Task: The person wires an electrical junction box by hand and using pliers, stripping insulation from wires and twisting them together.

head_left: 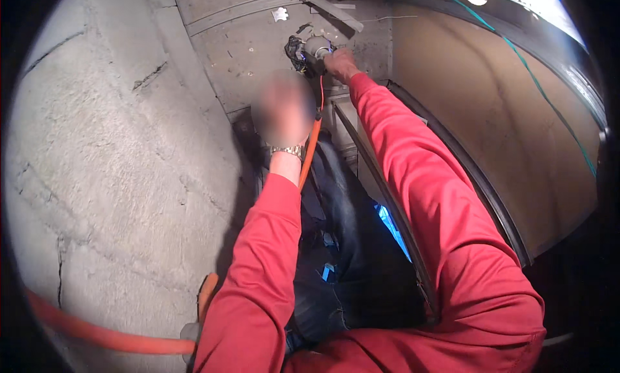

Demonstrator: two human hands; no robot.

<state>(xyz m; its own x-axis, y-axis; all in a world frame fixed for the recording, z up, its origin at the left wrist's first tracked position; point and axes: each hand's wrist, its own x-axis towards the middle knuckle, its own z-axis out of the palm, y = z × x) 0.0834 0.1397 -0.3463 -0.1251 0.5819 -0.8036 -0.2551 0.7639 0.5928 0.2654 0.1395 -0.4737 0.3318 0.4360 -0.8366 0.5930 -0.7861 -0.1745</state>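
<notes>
**Power tool held against concrete at arm's length; left hand state unconfirmed**

At the left of the view stood a rough concrete wall (pixel 116 153), cracked in places, with an orange hose (pixel 97 334) running along its foot. Just right of it the left hand (pixel 283 111) was raised beside the orange cord (pixel 312 147); a metal wristwatch (pixel 287 151) showed on the wrist. The hand was blurred, so whether its fingers were apart, together or touching the cord could not be told.

Further right and ahead, the right hand (pixel 340 63) was stretched out, its fingers closed about the rear of a dark power tool (pixel 309 52) with a pale round front part. The tool lay close against the concrete slab (pixel 258 43) ahead, near a diagonal batten (pixel 332 11).

Handling, as judged: rigid, fairly heavy for one extended arm, not fragile; the body is the proper grip (not the cord, which is limp and would only drag).

Orientation: the long axis appeared to run from the gripping hand leftward, working end pointing left and slightly away; the cord trailed down toward the person. A curved brown panel (pixel 516 134) closed the right side.
</notes>
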